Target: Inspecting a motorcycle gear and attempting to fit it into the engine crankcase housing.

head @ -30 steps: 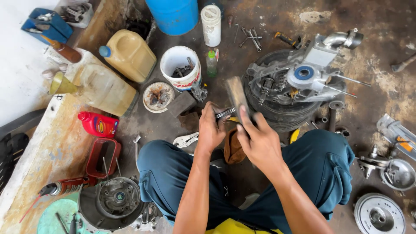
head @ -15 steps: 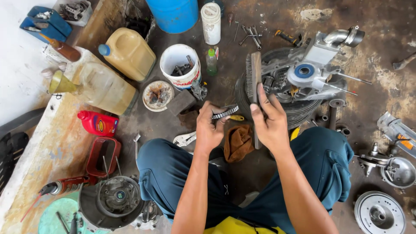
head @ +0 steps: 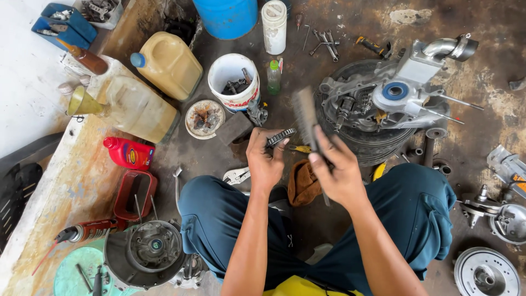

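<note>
My left hand is closed around a small gear, holding it up in front of me above the dirty floor. My right hand grips a wire brush, its head tilted up just beside the gear. Below my hands a brown rag lies between my knees. An engine case rests on a tyre near the brush, and a white bucket stands behind the gear.
</note>
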